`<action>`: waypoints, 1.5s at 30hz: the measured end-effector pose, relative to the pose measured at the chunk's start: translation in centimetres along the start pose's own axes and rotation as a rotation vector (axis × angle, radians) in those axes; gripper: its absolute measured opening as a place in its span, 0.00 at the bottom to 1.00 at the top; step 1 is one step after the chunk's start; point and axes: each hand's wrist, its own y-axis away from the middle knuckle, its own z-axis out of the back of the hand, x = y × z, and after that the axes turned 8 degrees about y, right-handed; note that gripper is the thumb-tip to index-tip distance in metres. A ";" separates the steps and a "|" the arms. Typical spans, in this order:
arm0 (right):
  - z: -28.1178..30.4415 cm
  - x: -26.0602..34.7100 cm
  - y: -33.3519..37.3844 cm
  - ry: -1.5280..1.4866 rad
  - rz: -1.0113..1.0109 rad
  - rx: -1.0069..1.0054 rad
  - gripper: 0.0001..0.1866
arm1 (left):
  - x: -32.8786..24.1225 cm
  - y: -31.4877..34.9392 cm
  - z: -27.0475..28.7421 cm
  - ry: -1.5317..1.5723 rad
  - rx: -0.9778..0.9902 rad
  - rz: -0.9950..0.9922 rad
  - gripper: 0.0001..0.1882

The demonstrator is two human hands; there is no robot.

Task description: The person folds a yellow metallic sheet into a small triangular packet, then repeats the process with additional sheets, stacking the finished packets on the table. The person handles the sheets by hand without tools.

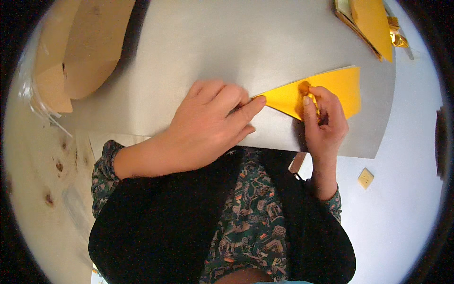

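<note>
A yellow wedge-shaped sheet (333, 83), probably paper or card, lies on the grey tabletop with its narrow tip to the left. At that tip is my left hand (208, 123), its index fingertip holding the sheet down and the other fingers curled. Over the wider part, my right hand (326, 116) pinches a small golden-brown piece (304, 87) between thumb and fingers. Part of that piece is covered by the fingers, and its exact kind is unclear.
A brown cardboard box (94, 47) stands at the far left, with clear plastic wrap (35, 92) beside it. Yellow sheets (371, 23) are stacked at the far right, near a shiny gold item (399, 39). The grey table's (364, 139) right edge drops off beyond my right hand.
</note>
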 end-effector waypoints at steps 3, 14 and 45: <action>-0.1 0.0 0.0 -0.022 0.004 0.001 0.09 | -0.1 0.0 -0.5 -0.045 -0.064 -0.039 0.24; -0.4 -0.3 -0.2 -0.007 0.085 -0.046 0.09 | -0.1 -0.1 -1.1 -0.177 -0.072 -0.141 0.25; 0.7 3.2 4.5 0.292 0.500 0.188 0.26 | -2.4 -0.7 -1.1 -0.503 0.083 -0.059 0.28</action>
